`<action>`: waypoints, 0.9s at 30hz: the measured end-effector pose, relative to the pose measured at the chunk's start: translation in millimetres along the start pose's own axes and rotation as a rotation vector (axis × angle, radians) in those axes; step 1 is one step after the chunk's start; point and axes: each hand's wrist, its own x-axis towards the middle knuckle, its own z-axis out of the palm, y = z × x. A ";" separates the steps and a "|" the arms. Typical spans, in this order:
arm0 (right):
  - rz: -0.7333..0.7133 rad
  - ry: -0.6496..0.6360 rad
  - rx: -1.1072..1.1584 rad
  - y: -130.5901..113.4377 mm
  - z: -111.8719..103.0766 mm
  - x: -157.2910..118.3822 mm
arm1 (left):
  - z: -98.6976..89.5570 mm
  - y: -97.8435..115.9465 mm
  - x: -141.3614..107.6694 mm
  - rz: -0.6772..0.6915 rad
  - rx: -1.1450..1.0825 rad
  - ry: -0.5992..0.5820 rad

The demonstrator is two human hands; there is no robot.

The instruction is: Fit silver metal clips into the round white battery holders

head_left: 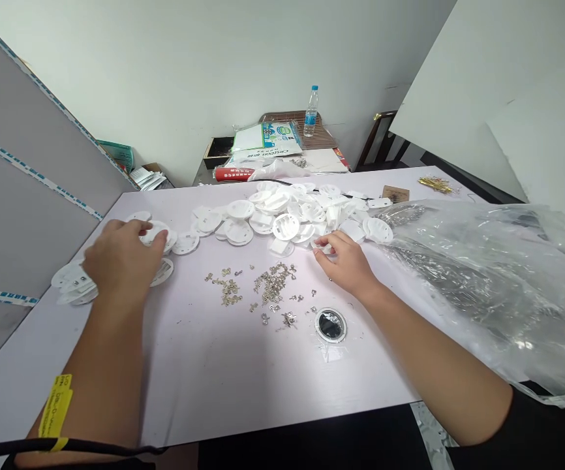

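My left hand [123, 258] is closed at the left of the table, thumb and fingers on the edge of a round white plastic disc [156, 234]. More white discs [74, 284] lie stacked beside and under that hand. My right hand [346, 261] hovers at the front edge of a wide heap of white discs [285, 225]; thumb and index finger are slightly apart by one disc, and I see nothing gripped. Small metal fittings, perhaps screws or terminals, form a larger silver pile [271, 284] and a smaller brassy pile [231, 292] between the hands.
A round grommet [331, 325] is set in the table near my right forearm. A large clear plastic bag [483, 281] covers the right side. Gold-coloured pins [435, 185] lie at the back right. Behind stand a water bottle [311, 112] and packages [267, 140]. A partition [23, 163] borders the left.
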 end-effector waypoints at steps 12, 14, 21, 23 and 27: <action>-0.029 -0.027 0.132 -5.9 2.5 -2.1 | 88.2 179.7 -33.5 0.319 -0.199 -0.667; -0.007 -0.030 0.165 -7.0 1.2 -1.9 | 93.8 184.9 -33.0 0.337 -0.174 -0.642; 0.021 -0.094 0.384 -15.2 -3.4 -6.4 | 66.0 177.5 -43.4 0.470 -0.173 -0.329; -0.045 -0.143 0.455 -17.5 -4.2 -9.1 | 56.7 173.7 -52.4 0.576 -0.291 -0.329; -0.128 -0.161 0.448 -18.4 -6.2 -10.9 | 49.6 160.2 -66.5 0.653 -0.566 -0.465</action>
